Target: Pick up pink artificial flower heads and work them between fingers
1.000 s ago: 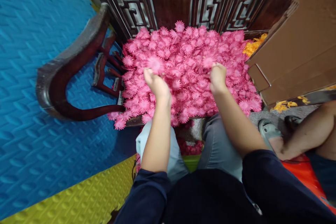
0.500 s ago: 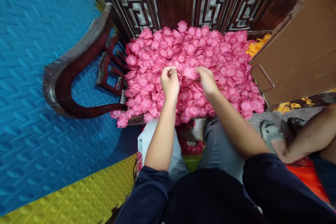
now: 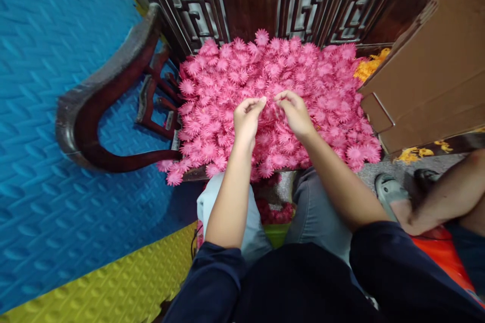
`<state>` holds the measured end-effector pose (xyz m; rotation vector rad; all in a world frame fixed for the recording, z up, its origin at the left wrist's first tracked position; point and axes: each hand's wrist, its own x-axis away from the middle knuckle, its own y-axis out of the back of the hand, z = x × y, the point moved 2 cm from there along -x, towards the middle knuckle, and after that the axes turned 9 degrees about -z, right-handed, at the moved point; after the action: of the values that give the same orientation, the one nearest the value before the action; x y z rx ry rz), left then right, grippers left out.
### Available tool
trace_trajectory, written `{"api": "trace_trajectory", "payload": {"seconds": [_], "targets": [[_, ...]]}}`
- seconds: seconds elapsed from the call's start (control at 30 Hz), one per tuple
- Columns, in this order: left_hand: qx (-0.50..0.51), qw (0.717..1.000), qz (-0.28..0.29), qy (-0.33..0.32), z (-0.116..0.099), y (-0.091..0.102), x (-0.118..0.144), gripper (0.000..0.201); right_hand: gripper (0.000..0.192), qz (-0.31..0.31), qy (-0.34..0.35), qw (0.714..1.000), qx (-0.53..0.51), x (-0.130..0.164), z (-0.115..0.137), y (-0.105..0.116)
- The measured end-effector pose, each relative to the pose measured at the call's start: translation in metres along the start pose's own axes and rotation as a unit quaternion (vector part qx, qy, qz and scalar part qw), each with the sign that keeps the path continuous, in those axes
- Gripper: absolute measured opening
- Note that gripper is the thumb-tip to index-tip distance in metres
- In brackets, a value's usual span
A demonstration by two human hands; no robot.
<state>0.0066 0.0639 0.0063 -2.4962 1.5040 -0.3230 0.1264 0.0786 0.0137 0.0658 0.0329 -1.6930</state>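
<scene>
A thick spread of pink artificial flowers (image 3: 212,106) covers the dark wooden seat in front of me. Over its middle, my left hand (image 3: 247,117) is closed, thumb and forefinger pinched together and pointing right. My right hand (image 3: 296,113) faces it a short gap away, its thumb and forefinger also drawn together. Whatever is between the fingertips of either hand is too small to make out against the pink. Both hands are above the flowers, close to one another.
A curved dark wooden armrest (image 3: 79,126) rises at left, beside blue floor matting (image 3: 34,192). The carved wooden back (image 3: 252,0) stands behind the flowers. At right are a cardboard box (image 3: 432,70), orange flowers (image 3: 373,64), and another person's leg and grey clog (image 3: 390,192).
A pink flower stood out between my hands earlier; I cannot pick it out now. My left fingertips have moved right and my right fingertips slightly left and up, narrowing the gap.
</scene>
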Motion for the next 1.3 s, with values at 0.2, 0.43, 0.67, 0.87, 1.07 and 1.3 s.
{"api": "trace_trajectory", "payload": {"seconds": [0.2,0.43,0.67,0.87,1.07,1.3], "targets": [[0.014,1.000,0.008,0.008,0.000,0.000,0.000,0.016,0.041,0.058,0.054,0.997,-0.020,0.003,0.005,-0.004],[0.018,0.999,0.024,0.037,-0.002,-0.001,0.002,0.015,0.022,0.037,-0.004,0.999,-0.039,-0.001,0.001,0.001],[0.032,0.999,-0.008,0.035,0.004,0.002,-0.005,0.021,0.022,-0.024,-0.042,0.999,-0.015,-0.004,-0.003,0.003],[-0.016,0.991,-0.118,-0.053,0.008,0.011,-0.011,0.030,0.033,-0.010,-0.038,0.999,0.012,0.000,-0.001,-0.002],[-0.017,0.963,-0.232,-0.136,0.004,0.028,-0.022,0.042,0.037,-0.105,-0.056,0.992,0.047,-0.006,-0.003,0.008],[-0.006,0.981,-0.189,-0.050,0.010,0.033,-0.032,0.037,0.029,-0.080,-0.038,0.996,0.015,-0.010,-0.007,0.013]]}}
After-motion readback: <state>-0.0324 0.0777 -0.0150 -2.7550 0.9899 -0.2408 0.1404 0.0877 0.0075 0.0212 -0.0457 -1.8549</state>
